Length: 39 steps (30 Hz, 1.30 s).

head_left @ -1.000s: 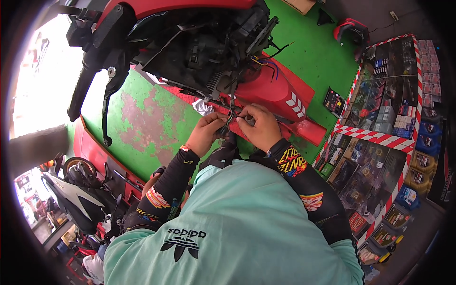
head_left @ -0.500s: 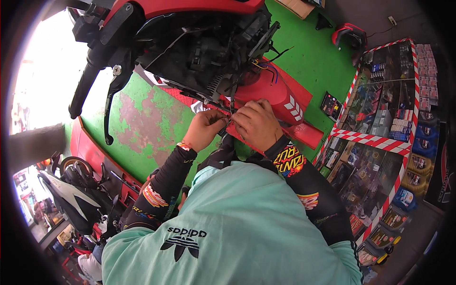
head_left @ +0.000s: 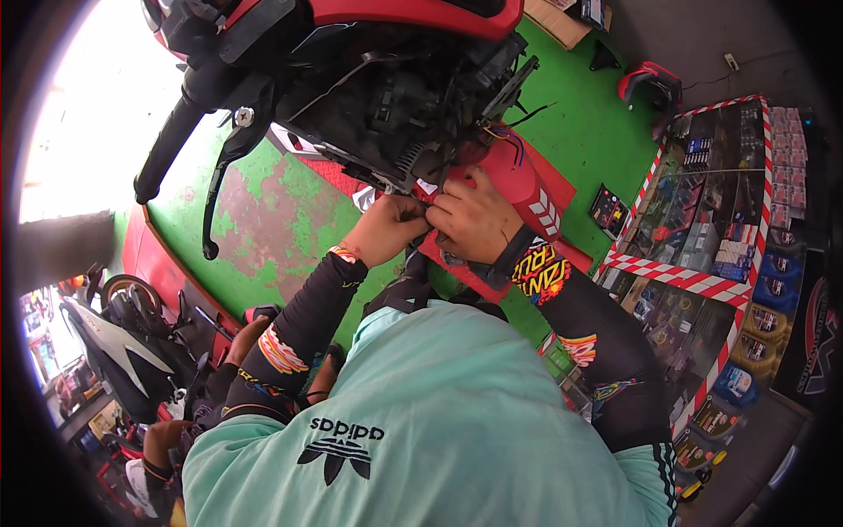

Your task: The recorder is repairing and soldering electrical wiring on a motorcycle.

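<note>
The front of a red and black scooter (head_left: 399, 114), its inner plastic and wiring exposed, fills the upper middle. Just below it, my left hand (head_left: 385, 230) is closed on a dark wire (head_left: 425, 204), thumb and index finger pinched. My right hand (head_left: 474, 220) meets it from the right, fingers curled on the same wire and partly covering it. Behind my right hand is a red fender (head_left: 531, 198) with white chevrons; loose colored wires (head_left: 507, 140) hang above it. A black brake lever (head_left: 224, 176) hangs at upper left.
Green painted floor (head_left: 597, 123) surrounds the scooter. A glass display case (head_left: 720, 158) with striped edging and jugs (head_left: 764, 325) stand right. A red ramp (head_left: 158, 263), a parked motorbike (head_left: 114, 351) and another person's arm (head_left: 246, 338) are left. A cardboard box (head_left: 558, 18) lies at top.
My right hand has risen slightly and its fingers have curled further over the wire. More of another person's limbs show at lower left. The scooter appears shifted right in the picture.
</note>
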Each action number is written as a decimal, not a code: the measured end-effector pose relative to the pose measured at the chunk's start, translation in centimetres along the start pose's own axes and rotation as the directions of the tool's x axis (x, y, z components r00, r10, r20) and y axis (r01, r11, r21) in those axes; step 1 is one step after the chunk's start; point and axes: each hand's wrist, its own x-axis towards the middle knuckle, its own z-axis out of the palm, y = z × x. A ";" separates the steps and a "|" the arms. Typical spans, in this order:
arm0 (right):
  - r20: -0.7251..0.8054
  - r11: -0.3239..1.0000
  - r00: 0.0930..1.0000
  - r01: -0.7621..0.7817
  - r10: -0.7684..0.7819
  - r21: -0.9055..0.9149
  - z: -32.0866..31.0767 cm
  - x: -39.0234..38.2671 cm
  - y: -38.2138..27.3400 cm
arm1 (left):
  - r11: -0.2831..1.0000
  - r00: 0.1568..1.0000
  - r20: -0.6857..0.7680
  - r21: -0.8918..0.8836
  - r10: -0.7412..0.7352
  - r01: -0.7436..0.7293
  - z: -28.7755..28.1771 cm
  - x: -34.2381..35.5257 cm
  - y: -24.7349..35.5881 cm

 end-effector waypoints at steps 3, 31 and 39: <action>-0.098 0.996 0.995 0.013 -0.004 0.090 0.0 0.3 0.1 | 1.000 1.000 -0.006 -0.023 -0.008 0.008 0.2 -0.1 -0.1; -0.035 0.693 0.864 -0.379 0.503 0.614 2.9 -1.5 -1.5 | 0.803 0.882 -0.233 0.551 0.409 -0.227 2.6 -0.5 -0.2; -0.022 0.450 0.666 -0.478 0.745 0.754 3.0 -2.4 -3.7 | 0.868 0.877 -0.325 0.464 0.355 -0.179 3.7 -0.5 -0.6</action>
